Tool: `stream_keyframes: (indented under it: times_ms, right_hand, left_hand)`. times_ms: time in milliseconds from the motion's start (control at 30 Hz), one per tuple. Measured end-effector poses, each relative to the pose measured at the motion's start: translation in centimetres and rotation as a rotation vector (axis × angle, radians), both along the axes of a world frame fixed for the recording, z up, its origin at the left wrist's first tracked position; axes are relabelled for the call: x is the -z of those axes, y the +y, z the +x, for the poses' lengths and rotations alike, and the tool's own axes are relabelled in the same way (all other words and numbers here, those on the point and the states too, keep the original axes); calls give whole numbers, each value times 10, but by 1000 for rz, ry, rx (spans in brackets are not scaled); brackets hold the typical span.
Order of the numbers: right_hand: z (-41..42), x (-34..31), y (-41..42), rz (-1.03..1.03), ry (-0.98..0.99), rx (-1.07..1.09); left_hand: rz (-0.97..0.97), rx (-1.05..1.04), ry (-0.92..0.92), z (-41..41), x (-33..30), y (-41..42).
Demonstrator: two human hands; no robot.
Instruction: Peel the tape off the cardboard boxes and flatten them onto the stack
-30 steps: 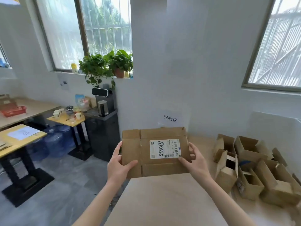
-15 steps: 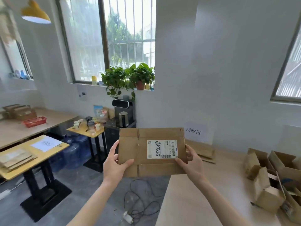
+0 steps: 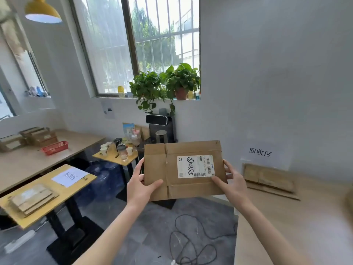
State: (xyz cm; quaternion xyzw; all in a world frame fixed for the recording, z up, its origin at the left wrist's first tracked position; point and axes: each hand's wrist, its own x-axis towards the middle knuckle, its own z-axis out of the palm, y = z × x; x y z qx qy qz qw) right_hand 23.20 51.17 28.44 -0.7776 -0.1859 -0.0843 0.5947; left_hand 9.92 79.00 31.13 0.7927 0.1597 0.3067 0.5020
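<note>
A: Both grips are holding the flattened box (image 3: 183, 170) by its short ends. The left hand (image 3: 142, 185) is pinching the left edge, thumb on the near face and fingers behind. The right hand (image 3: 232, 183) is doing the same at the right edge, thumb by the shipping label (image 3: 195, 166).

B: Why by the ends?

A: My guess is that 2 hands at opposite edges are keeping the panel flat and closed while it is being carried. The label face is tilting toward the camera, so the creases are easy to see.

B: Where is the box sitting relative to the hands?

A: Between them, in the air, touching no worktop. It is hanging over the floor, just left of the pale worktop (image 3: 298, 226) on the right.

B: And the stack?

A: 2 candidates are showing. A stack of flat cardboard (image 3: 269, 177) is lying on that pale worktop against the wall, under a paper sign (image 3: 260, 152). Another pile (image 3: 32, 197) is lying on the yellow worktop (image 3: 80, 183), well apart on the left. I cannot tell which one the box is heading for.
</note>
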Motion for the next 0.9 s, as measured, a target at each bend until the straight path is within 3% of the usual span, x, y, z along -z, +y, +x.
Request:
stream_keyframes:
  times_ms: [367,900]
  right_hand:
    - [144,17,28,-16,91,174]
    - [257,48,-45,-202,189,687]
  left_hand:
    - [36,152,75,188,4,44]
    - [-40,632,170,447,59,-21]
